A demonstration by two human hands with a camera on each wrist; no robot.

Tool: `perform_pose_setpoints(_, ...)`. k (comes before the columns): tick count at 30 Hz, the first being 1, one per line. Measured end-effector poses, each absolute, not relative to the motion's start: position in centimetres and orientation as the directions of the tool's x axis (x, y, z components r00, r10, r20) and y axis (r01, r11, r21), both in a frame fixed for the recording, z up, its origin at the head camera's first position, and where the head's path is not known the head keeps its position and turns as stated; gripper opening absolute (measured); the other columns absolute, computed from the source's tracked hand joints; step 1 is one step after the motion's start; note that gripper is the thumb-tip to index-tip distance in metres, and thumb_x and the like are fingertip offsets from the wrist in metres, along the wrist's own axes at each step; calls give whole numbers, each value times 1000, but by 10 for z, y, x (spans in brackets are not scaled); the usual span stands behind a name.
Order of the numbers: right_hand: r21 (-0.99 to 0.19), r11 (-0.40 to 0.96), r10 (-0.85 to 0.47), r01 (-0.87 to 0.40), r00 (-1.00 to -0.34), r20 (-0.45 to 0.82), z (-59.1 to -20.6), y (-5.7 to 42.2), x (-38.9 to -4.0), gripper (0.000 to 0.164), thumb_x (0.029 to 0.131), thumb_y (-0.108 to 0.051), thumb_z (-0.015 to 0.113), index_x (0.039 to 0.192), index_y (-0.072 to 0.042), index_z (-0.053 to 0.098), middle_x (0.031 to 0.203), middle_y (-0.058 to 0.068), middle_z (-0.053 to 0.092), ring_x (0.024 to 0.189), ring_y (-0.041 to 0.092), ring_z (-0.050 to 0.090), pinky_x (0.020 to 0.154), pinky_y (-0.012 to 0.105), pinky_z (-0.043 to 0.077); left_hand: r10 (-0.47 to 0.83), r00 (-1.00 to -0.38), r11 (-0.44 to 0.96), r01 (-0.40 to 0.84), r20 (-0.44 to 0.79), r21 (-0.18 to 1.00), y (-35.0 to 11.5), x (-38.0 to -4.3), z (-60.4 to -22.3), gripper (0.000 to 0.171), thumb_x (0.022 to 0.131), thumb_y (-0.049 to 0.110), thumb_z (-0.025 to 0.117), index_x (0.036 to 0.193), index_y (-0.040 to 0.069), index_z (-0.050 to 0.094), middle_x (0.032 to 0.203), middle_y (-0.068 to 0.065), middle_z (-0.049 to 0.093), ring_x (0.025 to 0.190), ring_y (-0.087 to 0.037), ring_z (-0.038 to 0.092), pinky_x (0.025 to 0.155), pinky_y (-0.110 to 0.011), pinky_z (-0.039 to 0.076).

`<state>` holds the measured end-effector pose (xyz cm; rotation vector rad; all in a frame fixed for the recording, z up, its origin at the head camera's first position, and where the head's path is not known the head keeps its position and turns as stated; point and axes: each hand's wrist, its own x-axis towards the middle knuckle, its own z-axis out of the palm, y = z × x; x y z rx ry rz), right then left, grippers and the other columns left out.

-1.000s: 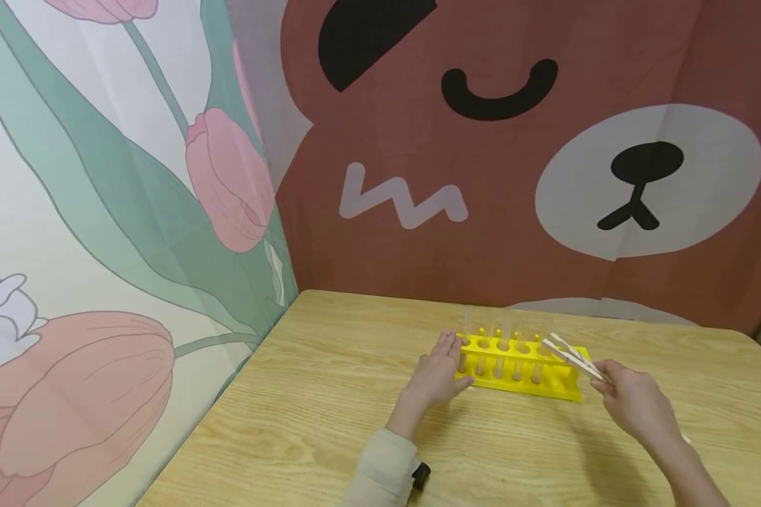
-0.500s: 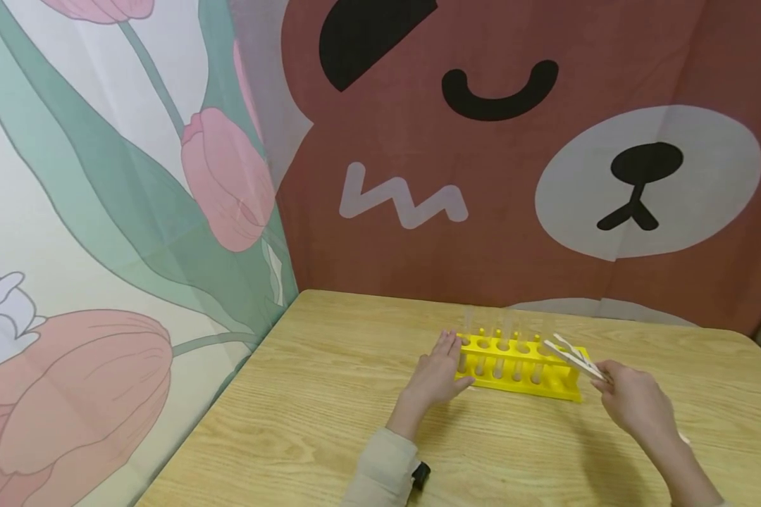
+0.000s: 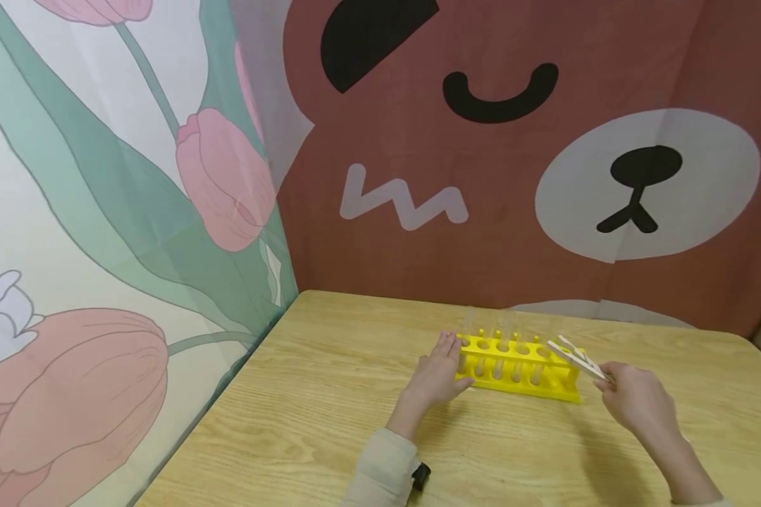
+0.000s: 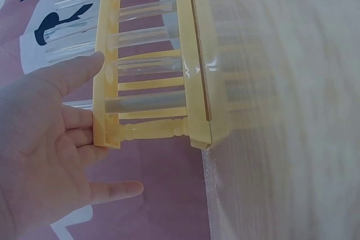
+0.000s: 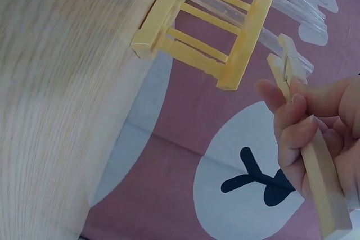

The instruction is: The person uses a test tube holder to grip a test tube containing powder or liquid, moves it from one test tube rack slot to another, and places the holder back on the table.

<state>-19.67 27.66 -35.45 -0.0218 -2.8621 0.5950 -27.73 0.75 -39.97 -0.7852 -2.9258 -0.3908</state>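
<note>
A yellow test tube rack (image 3: 554,394) stands on the table, with several clear test tubes (image 3: 498,367) upright in a row. My left hand (image 3: 436,373) grips the rack's left end; in the left wrist view the thumb presses one edge of the top plate (image 4: 107,82) and fingers lie against its other side. My right hand (image 3: 640,405) holds a wooden test tube clamp (image 3: 577,360) near the rack's right end. In the right wrist view, fingers and thumb wrap the clamp (image 5: 327,198), its tips slightly apart and overlapping the upper part of the nearest tube (image 5: 271,40).
The wood-grain table (image 3: 292,394) extends around the rack. Behind it hangs a cloth with a brown bear (image 3: 418,267), and a tulip-print cloth (image 3: 89,394) hangs along the left. A small black object (image 3: 421,477) shows beside the left sleeve.
The right hand and the clamp have shifted slightly to the right. The left hand stays at the rack's left end.
</note>
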Motion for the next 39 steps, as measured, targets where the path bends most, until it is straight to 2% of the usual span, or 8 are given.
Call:
perform_pose_setpoints(20,-412,910,48,-44,-977,209,-354,274,-203,25,82,-3,57,101,13,57,74,18,60,51,20,43,39,31,34,480,-863,840,504,157,201,7,-276,-400,72,87,45,52,141,7,25,147,-4,15,134,-14,7,95,-44,36)
perform_pose_setpoints(39,-407,912,41,-47,-978,203,-351,270,-208,21,82,-3,58,97,12,58,68,12,58,51,20,41,40,30,33,480,-865,844,501,148,191,7,-274,-397,72,87,45,52,141,6,25,147,-6,17,134,-15,8,95,-44,36)
